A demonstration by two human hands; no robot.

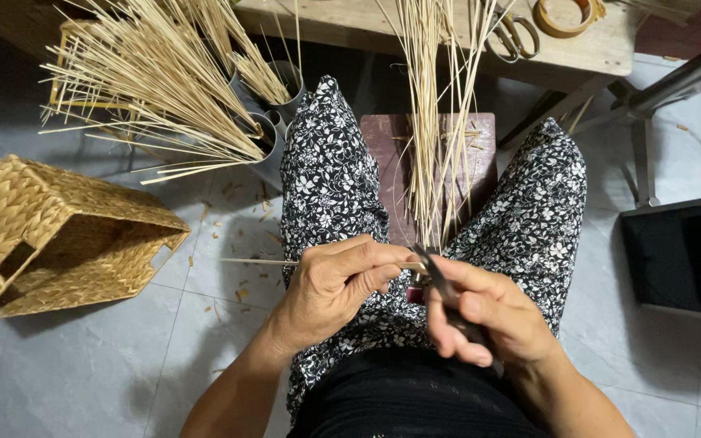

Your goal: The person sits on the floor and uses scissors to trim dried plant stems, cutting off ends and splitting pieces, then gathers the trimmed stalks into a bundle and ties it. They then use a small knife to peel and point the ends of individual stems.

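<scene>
Head view | left hand (330,284) pinched a thin bamboo strip (261,261) at lower centre | right hand (488,312) gripped a dark blade (440,280) touching the strip | stick bundle (436,122) leaned between the knees | woven basket (50,235) at left, open floor lower left.

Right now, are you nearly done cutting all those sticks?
Not nearly. Done: many thin sticks already stand in cans by the basket. In hand: the left hand holds one strip while the right hand works a blade on it. Left: a bundle waits on the stool.
</scene>
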